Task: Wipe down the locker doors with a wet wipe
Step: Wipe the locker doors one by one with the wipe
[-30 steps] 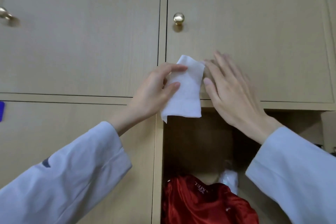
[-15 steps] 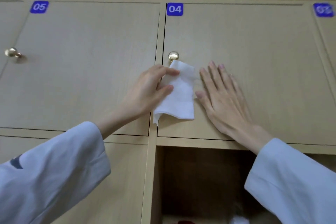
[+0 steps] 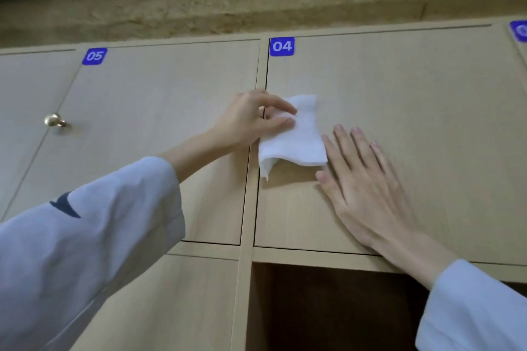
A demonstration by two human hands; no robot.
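Note:
A folded white wet wipe [image 3: 299, 139] lies against the light wooden locker door marked 04 [image 3: 413, 111], near the door's left edge. My left hand [image 3: 251, 120] pinches the wipe's upper left part between thumb and fingers. The door's knob is hidden behind the wipe and that hand. Just right of the wipe, my right hand [image 3: 362, 182] lies flat on door 04 with straight, spread fingers, its thumb close under the wipe's lower right corner.
Locker door 05 [image 3: 159, 111] is to the left, and a brass knob [image 3: 54, 120] shows further left. Under door 04 is an open, dark compartment [image 3: 328, 310]. A rough board strip [image 3: 256, 8] runs above the lockers. Another blue label [image 3: 520, 31] sits far right.
The view has tilted upward, so the lockers sit lower and the red bag below is out of sight. The wipe and both hands moved up door 04; the wipe now covers the knob.

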